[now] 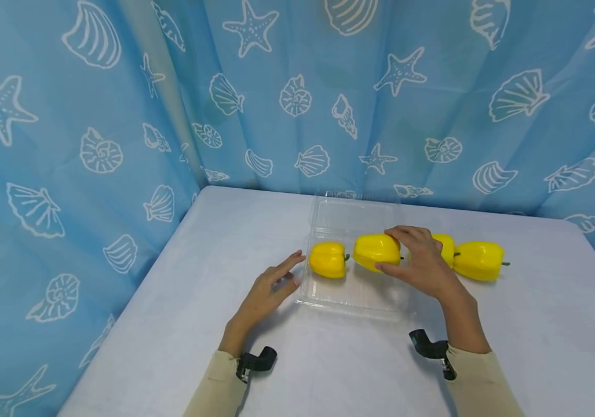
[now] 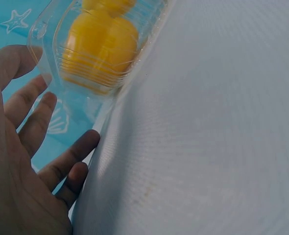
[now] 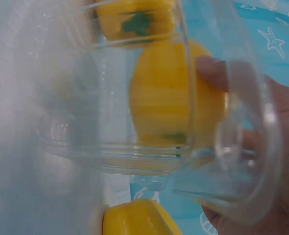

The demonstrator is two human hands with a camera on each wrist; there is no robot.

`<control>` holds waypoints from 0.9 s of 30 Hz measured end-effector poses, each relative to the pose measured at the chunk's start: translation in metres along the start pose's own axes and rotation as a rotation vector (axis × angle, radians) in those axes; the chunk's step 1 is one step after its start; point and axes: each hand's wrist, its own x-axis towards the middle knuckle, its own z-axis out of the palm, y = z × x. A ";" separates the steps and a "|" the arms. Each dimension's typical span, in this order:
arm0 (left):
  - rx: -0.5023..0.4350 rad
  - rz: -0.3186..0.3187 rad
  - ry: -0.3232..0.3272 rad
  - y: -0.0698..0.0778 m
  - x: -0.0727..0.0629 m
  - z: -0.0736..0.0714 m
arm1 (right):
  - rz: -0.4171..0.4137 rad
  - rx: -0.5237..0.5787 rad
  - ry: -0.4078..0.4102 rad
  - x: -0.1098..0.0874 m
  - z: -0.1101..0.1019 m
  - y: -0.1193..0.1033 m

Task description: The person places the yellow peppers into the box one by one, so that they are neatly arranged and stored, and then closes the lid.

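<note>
The worktop (image 1: 328,370) leaves room to move between the forearms; its near edge is out of view. The left hand (image 1: 268,289), fingers spread and slightly bent, stands at the left rim of a clear container (image 1: 362,295), probably to steady such light plastic. Inside, by that rim, lies a yellow pepper (image 1: 327,260). Beside it, the right hand (image 1: 422,260) grips a second pepper (image 1: 375,252) around its sides over the container. Two more peppers (image 1: 478,260) lie between container and worktop's right edge, with room beyond. The container's far section (image 1: 354,215) nearly meets the far edge, before the curtain (image 1: 287,133).
</note>
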 end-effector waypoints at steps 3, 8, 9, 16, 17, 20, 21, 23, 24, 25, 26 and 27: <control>0.007 0.005 0.004 -0.001 0.000 0.000 | 0.007 -0.013 -0.007 0.000 0.001 0.000; 0.010 0.010 0.008 -0.002 0.001 0.000 | 0.010 -0.030 -0.022 0.001 0.003 0.000; 0.008 0.011 0.009 -0.002 0.001 0.000 | 0.008 -0.032 -0.027 0.001 0.003 0.000; 0.006 0.014 0.012 -0.001 0.000 0.000 | 0.011 -0.052 -0.071 0.002 0.006 0.000; 0.007 0.014 0.011 -0.001 0.000 0.000 | 0.016 -0.055 -0.077 0.002 0.006 0.000; 0.008 0.010 0.006 -0.001 0.000 0.000 | 0.024 -0.060 -0.091 0.002 0.007 0.000; 0.007 0.008 0.004 0.000 0.000 0.000 | 0.026 -0.061 -0.095 0.002 0.008 0.000; 0.007 0.005 0.003 0.000 0.001 -0.001 | 0.027 -0.064 -0.101 0.002 0.009 0.000; 0.007 0.004 0.002 0.000 0.001 -0.001 | 0.027 -0.066 -0.102 0.002 0.009 0.000; 0.006 0.004 0.002 0.000 0.001 -0.001 | 0.029 -0.067 -0.104 0.002 0.010 0.000; 0.006 0.007 0.003 0.000 0.001 -0.001 | 0.030 -0.066 -0.107 0.003 0.011 0.000; 0.007 0.008 0.005 0.000 0.001 -0.001 | 0.030 -0.066 -0.109 0.003 0.011 0.000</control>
